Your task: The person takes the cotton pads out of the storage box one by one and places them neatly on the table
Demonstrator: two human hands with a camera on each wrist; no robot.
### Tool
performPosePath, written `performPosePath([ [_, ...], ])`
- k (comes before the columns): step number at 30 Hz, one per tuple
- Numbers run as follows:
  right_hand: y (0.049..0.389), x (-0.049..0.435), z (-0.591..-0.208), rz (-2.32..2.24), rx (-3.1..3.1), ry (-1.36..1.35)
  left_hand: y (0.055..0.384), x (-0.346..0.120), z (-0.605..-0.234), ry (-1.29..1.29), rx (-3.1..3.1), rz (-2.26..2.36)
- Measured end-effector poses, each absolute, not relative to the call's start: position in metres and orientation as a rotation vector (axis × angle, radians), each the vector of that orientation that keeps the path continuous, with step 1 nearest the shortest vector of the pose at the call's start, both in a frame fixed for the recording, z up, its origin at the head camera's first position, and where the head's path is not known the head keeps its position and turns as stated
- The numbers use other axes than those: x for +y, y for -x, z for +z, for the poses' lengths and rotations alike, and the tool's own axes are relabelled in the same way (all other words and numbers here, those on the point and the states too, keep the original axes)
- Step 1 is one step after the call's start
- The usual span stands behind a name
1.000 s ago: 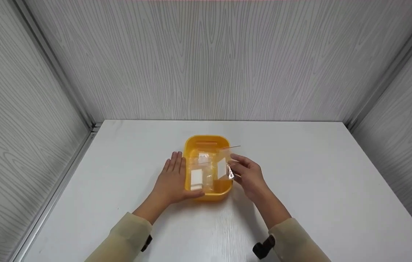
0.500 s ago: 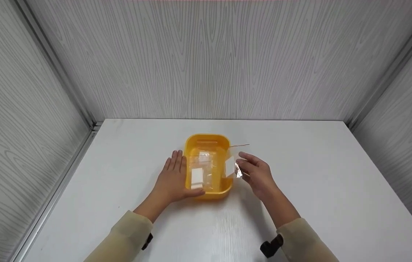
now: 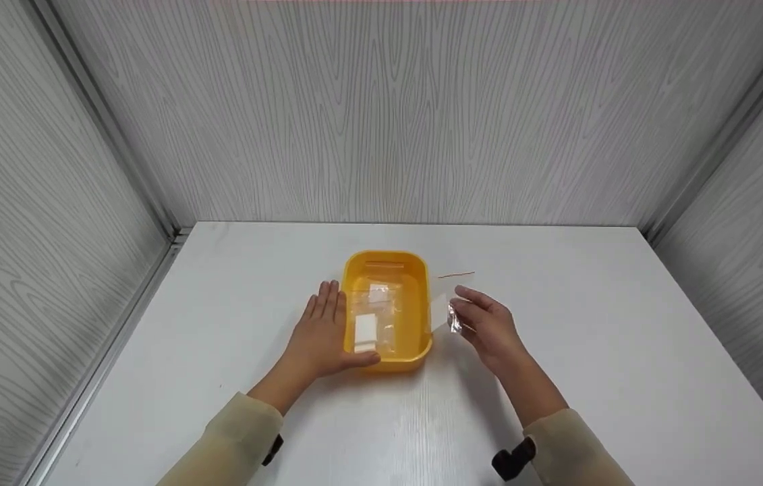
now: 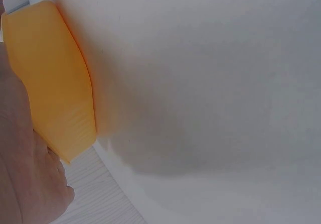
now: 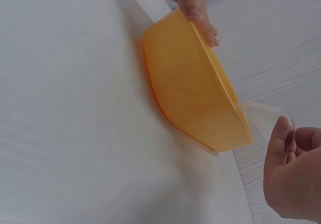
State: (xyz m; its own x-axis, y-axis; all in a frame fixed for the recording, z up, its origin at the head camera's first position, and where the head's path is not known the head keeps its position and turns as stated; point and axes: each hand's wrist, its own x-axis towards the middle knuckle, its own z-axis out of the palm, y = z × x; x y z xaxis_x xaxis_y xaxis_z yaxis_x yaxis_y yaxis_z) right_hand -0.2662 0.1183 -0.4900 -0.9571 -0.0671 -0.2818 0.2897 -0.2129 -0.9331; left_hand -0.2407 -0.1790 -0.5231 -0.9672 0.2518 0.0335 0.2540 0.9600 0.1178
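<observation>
A yellow plastic bin (image 3: pixel 419 270) stands on the white table. My left hand (image 3: pixel 317 337) lies along its left side with straight fingers, the thumb stretched over the near rim. Thumb and fingers of my right hand (image 3: pixel 492 331) pinch a clear zip bag (image 3: pixel 440 312) with a red line at its top edge and a white piece inside. That bag hangs just past the bin's right rim; in the right wrist view the bag (image 5: pixel 263 114) overlaps the rim. Inside the bin lie more clear bags with white pieces (image 3: pixel 365 329). The left wrist view shows the bin's outer wall (image 4: pixel 55 78).
The white tabletop (image 3: pixel 590 324) stretches out on both sides of the bin. Grey wood-grain panels (image 3: pixel 381 115) enclose it at the back, left and right. A black strap (image 3: pixel 515 459) sits at my right cuff.
My right hand has moved to the right with the clear zip bag, from over the bin to beyond its right rim. My left hand has stayed at the bin's left side.
</observation>
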Motion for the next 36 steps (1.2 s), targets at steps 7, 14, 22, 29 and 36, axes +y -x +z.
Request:
performPosePath([
  [7,0.267,0.124,-0.495,-2.256,1.819,-0.298,0.239,-0.179,-0.522,0.379,-3.092,-0.220],
  [14,0.270,0.131,-0.500,-2.278,1.787,-0.351,0.241,-0.179,-0.520,0.396,-3.084,-0.252],
  [22,0.271,0.136,-0.504,-2.276,1.780,-0.346,0.240,-0.180,-0.519,0.386,-3.086,-0.223],
  [29,0.270,0.136,-0.511,-2.312,1.713,-0.385,0.238,-0.180,-0.520,0.389,-3.094,-0.230],
  [36,0.268,0.138,-0.519,-2.335,1.700,-0.379,0.239,-0.178,-0.522,0.404,-3.081,-0.233],
])
